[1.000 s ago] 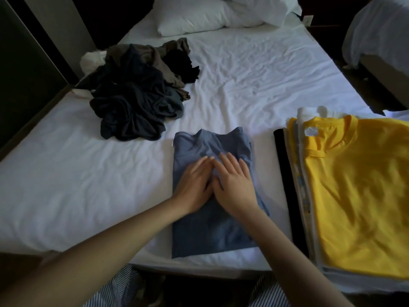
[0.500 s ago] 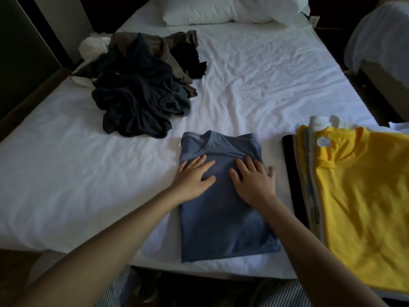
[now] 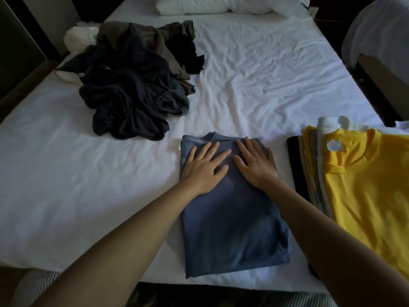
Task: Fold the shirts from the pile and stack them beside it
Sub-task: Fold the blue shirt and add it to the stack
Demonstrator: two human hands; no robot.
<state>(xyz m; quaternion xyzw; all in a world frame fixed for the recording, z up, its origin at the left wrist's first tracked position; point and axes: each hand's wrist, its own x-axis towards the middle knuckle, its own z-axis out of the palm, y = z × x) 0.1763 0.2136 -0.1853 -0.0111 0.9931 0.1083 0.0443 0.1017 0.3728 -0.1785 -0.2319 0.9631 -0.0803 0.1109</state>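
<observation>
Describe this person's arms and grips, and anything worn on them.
Both forearms are bare to the frame edge, no sleeves showing. The left grip and right grip wear no gloves; no rings, watch or bracelets show.

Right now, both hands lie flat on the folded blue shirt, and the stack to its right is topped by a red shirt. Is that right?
Not quite. The head view shows the stack topped by a yellow shirt, not a red one. The rest holds: the left hand and right hand lie flat on the folded blue shirt, with the stack to its right.
</observation>
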